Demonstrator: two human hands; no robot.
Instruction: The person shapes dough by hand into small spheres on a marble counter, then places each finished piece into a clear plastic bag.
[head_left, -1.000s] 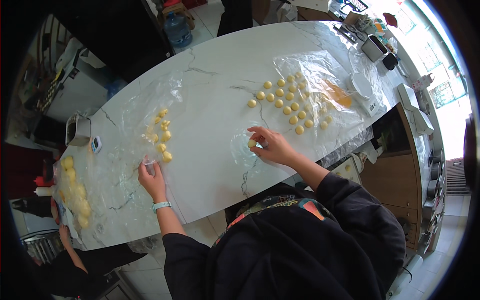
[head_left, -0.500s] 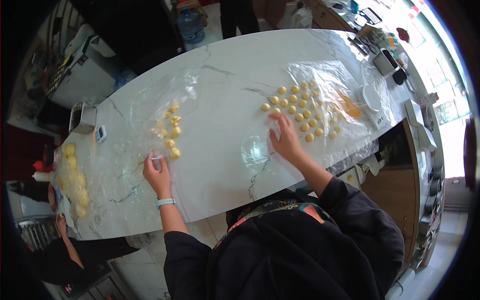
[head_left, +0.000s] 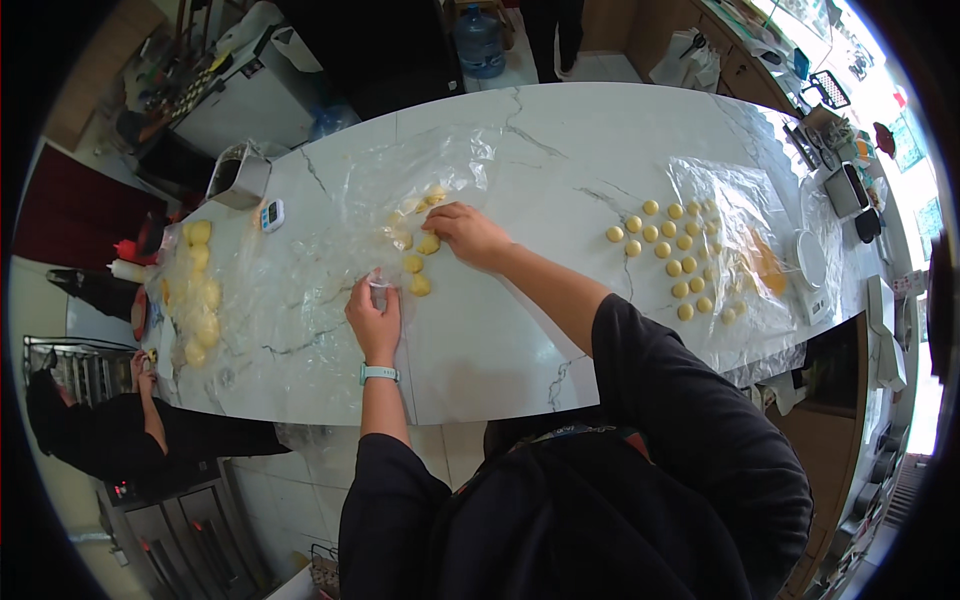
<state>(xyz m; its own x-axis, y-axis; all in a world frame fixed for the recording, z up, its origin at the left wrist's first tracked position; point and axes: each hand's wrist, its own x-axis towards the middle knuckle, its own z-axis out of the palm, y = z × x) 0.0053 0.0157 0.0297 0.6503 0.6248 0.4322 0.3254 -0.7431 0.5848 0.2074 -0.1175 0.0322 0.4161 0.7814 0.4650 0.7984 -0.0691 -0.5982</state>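
Observation:
On the white marble counter (head_left: 560, 170) lies a clear plastic sheet (head_left: 330, 270) with several small yellow dough balls (head_left: 420, 285) on it. My left hand (head_left: 375, 320), with a pale blue wristband, pinches the sheet's crinkled edge. My right hand (head_left: 468, 232) has reached across to the group and rests its fingers on one dough ball (head_left: 428, 244). Further right, a second plastic sheet (head_left: 745, 260) carries rows of several yellow dough balls (head_left: 665, 255).
A small digital timer (head_left: 270, 214) and a metal container (head_left: 236, 176) stand at the counter's far left. Larger yellow dough pieces (head_left: 200, 295) lie on plastic at the left end, where another person (head_left: 120, 430) in black works. A white scale (head_left: 810, 270) sits at the right.
My right hand has moved left from near the right dough rows to the left group of balls. My left hand stays on the plastic sheet.

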